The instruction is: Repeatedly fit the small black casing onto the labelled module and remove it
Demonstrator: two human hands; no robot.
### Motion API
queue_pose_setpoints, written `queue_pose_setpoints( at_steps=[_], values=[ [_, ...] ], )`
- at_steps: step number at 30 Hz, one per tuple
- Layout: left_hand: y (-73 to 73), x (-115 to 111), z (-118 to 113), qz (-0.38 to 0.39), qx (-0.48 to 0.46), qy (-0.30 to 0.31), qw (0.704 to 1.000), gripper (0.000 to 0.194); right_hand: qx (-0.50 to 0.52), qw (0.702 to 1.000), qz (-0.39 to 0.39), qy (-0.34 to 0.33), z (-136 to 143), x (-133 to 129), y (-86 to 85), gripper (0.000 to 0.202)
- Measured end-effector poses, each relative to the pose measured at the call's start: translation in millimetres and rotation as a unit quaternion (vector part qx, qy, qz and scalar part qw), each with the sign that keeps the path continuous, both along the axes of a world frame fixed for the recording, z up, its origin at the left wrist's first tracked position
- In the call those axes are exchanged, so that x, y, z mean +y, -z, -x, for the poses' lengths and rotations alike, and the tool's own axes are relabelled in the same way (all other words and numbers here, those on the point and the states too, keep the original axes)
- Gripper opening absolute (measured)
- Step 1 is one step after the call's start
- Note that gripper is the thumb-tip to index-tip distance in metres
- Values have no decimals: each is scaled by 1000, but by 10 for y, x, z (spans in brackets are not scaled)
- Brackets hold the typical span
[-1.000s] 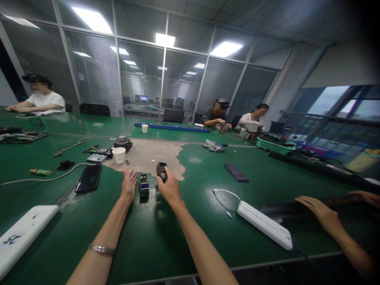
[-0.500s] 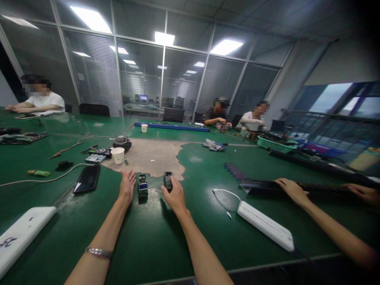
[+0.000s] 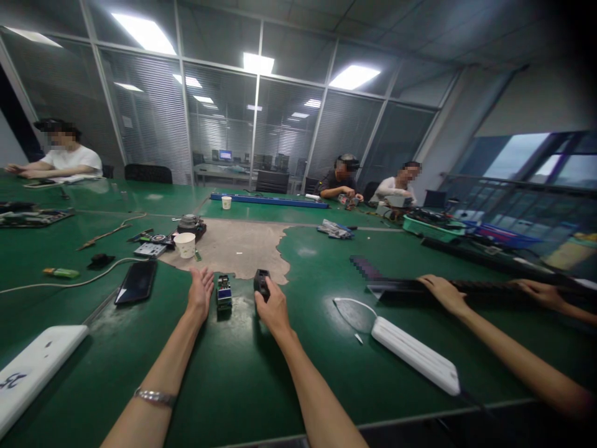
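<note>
My left hand (image 3: 201, 292) is open, its palm facing right and its fingers stretched out, holding nothing. Just right of it a small boxy electronic module (image 3: 224, 294) with a bluish face and exposed parts lies on the green table (image 3: 242, 386). My right hand (image 3: 273, 308) is closed around a dark, palm-sized plastic casing (image 3: 262, 283) with openings in its upper face. The fingers cover part of this casing. Between my two hands sits the module, touched by neither.
A black phone (image 3: 137, 282) and a paper cup (image 3: 185, 245) are on the left. White power strips (image 3: 415, 354) lie at both sides. At right, a co-worker's hands (image 3: 443, 292) rest on a long dark bar (image 3: 401, 290). Other people sit across the table.
My right hand has turned the dark casing slightly and shifted it a little left. My left hand and the module stay put. The co-worker's hands and dark bar have moved slightly left.
</note>
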State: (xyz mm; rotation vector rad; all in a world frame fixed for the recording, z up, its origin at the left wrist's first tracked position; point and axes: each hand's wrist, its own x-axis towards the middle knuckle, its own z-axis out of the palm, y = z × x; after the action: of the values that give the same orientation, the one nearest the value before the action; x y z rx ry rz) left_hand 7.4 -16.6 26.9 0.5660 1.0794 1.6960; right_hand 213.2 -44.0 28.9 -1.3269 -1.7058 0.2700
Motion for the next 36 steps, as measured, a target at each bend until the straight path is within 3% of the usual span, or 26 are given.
queue_pose_setpoints(
  at_steps=[5, 9, 14, 19, 26, 30, 34, 36],
  values=[
    [5, -4, 4, -5, 0, -4, 1000, 74, 20, 998, -22, -55, 298, -80, -327, 47],
    [9, -14, 16, -7, 3, -1, 1000, 75, -3, 996, -35, -87, 617, -121, -438, 46],
    [11, 5, 37, -1, 2, -5, 1000, 76, -75, 994, 1, -84, 892, -117, -406, 33],
    [6, 19, 49, 3, 2, -3, 1000, 77, -119, 990, 30, -68, 968, -168, -313, 31],
    [11, 8, 56, -5, 11, 1, 1000, 74, -114, 990, 34, -73, 954, -266, -109, 65],
    [39, 43, 63, 7, 8, -7, 1000, 76, -89, 993, 46, -66, 962, -231, -130, 70],
    [69, 70, 66, 1, 11, -6, 1000, 76, -75, 992, 85, -62, 987, -210, -179, 57],
    [72, 72, 61, 4, 11, -7, 1000, 78, -57, 994, 69, -68, 984, -200, -236, 51]
  ],
)
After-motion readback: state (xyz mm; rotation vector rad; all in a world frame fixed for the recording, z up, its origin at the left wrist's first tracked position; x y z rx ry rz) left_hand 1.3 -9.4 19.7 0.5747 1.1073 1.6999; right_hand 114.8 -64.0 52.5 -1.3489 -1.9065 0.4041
